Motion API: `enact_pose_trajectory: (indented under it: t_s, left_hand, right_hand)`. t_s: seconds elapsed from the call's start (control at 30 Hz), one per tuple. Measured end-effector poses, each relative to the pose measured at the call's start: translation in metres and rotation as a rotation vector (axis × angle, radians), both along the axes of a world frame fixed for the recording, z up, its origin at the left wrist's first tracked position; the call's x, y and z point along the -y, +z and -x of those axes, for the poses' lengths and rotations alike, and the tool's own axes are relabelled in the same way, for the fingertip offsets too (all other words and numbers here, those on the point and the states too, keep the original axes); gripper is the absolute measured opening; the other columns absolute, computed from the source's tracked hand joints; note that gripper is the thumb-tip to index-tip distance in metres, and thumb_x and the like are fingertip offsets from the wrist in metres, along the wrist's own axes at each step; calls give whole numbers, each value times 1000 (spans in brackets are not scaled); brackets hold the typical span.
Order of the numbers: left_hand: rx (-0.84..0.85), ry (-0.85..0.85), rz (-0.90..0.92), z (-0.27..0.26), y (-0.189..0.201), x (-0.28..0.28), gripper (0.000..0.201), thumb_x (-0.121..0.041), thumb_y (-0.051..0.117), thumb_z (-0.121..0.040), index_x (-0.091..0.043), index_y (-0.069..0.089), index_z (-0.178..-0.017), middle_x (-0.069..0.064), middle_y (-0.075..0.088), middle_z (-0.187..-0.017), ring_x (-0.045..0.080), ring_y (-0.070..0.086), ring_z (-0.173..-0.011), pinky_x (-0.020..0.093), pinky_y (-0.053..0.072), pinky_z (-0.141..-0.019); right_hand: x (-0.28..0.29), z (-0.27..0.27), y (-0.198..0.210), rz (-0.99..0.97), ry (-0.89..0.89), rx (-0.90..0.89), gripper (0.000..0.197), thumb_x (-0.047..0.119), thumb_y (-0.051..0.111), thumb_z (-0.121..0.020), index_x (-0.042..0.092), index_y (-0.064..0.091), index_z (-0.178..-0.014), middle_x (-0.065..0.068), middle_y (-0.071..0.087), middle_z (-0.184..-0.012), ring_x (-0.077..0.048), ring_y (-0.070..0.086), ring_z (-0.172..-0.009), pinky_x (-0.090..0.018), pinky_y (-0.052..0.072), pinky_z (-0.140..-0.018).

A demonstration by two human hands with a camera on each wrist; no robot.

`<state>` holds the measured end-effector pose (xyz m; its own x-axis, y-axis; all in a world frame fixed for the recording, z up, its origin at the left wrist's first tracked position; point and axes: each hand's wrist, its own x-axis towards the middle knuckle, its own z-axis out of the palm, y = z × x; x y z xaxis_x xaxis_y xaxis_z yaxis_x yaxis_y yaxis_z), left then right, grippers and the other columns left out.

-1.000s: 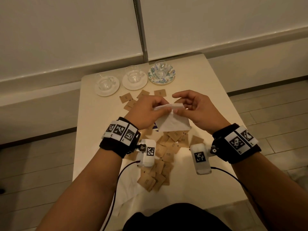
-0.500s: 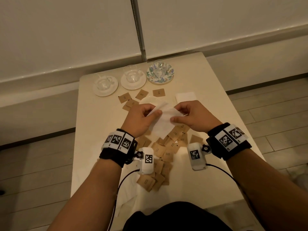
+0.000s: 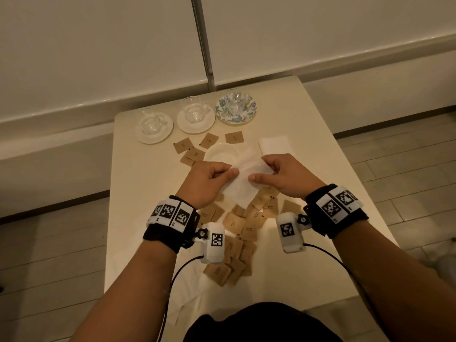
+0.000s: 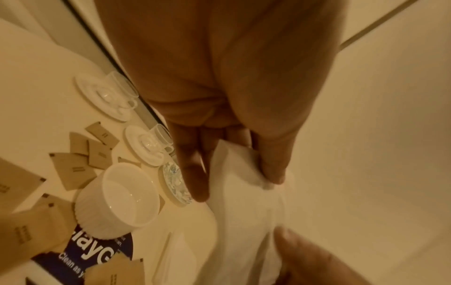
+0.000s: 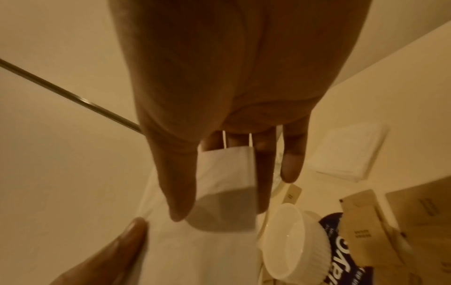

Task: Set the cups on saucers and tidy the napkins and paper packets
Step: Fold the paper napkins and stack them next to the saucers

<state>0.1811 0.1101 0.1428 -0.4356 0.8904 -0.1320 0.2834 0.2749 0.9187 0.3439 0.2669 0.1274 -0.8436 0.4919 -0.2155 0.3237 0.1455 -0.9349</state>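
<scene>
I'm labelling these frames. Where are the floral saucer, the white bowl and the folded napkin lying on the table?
floral saucer [image 3: 249, 114], head view, patterned right rim
white bowl [image 4: 127, 194], left wrist view, inner base
folded napkin [image 3: 275, 145], head view, middle of top face

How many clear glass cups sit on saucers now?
3, in a row at the table's far edge: left white saucer, middle white saucer, right floral saucer. None seems hidden.
</scene>
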Motion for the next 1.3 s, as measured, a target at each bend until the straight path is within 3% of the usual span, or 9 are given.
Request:
enact_pose_trajectory:
  t_s: [0.17, 0.23, 0.37, 0.53, 0.63, 0.83, 0.97, 1.07, 1.3]
  left_hand:
    - [73, 139, -75, 9, -16, -4, 18, -30, 66, -92, -19, 77, -83, 16, 72, -81, 26, 63, -71, 40, 53, -71]
    - [121, 178, -91, 9, -24, -9, 21, -29, 66, -93, -15, 76, -82, 3, 70, -73, 12, 61, -68, 26, 49, -66]
    - [137, 199, -32, 2, -44, -25, 19, -22, 65, -94, -17, 72, -77, -19, 64, -58, -6, 56, -54, 9, 42, -54]
    - [17, 275, 122, -3, -72, -78, 19, -24, 70, -88, -20, 65, -71, -14, 59, -59, 2, 55, -57, 14, 44, -54]
    - [2, 300, 216, -8, -89, -121, 17, -31, 69, -88, -14, 70, -88, -3, 65, -75, 17, 62, -74, 26, 52, -73]
    - [-52, 291, 389, -11, -122, -188, 25, -35, 63, -91, -13, 72, -84, 8, 72, -85, 27, 66, -87, 32, 51, -82]
    - [-23, 360, 453, -10, -139, -207, 19, -34, 64, -90, -19, 71, -83, 6, 73, -87, 25, 67, -87, 33, 54, -83]
    - [3, 385, 479, -11, -148, -212, 21, -32, 65, -90, -19, 66, -73, 6, 73, -80, 26, 69, -78, 38, 58, -78]
    - [-30, 398, 482, -8, -158, -219, 24, -34, 68, -89, -12, 71, -99, 7, 74, -92, 24, 69, -87, 38, 57, -84]
  right_hand:
    - [11, 0, -25, 372, -225, -96, 25, 13, 76, -82, 6, 69, -105, -11, 75, -95, -23, 72, -87, -27, 57, -69]
    - [16, 2, -33, 533, -330, -176, 28, 6, 76, -79, -3, 65, -103, -13, 75, -90, -26, 73, -81, -26, 57, -63]
    - [13, 1, -48, 558, -414, -220, 13, 0, 73, -82, -1, 64, -91, -14, 73, -81, -23, 72, -73, -26, 57, -59]
    - [-32, -3, -65, 442, -569, -153, 10, -2, 70, -85, 1, 65, -93, -16, 69, -77, -21, 67, -70, -29, 58, -62]
    - [-74, -2, -75, 340, -589, -104, 13, -4, 70, -84, 5, 62, -89, -4, 60, -60, -13, 64, -63, -26, 58, -60]
    - [-150, 10, -105, 98, -490, 126, 19, 3, 72, -84, 4, 64, -101, -9, 71, -77, -22, 71, -71, -30, 60, -65]
    - [-178, 23, -130, -46, -378, 274, 19, 13, 74, -85, 11, 64, -101, -9, 72, -85, -26, 70, -79, -41, 58, -77]
    - [-185, 28, -143, -124, -330, 348, 20, 17, 74, -84, 13, 63, -101, -6, 70, -86, -25, 67, -79, -37, 56, -76]
    - [-185, 30, -153, -237, -331, 341, 18, 18, 71, -87, 12, 66, -103, 3, 64, -83, -17, 61, -76, -28, 49, -69]
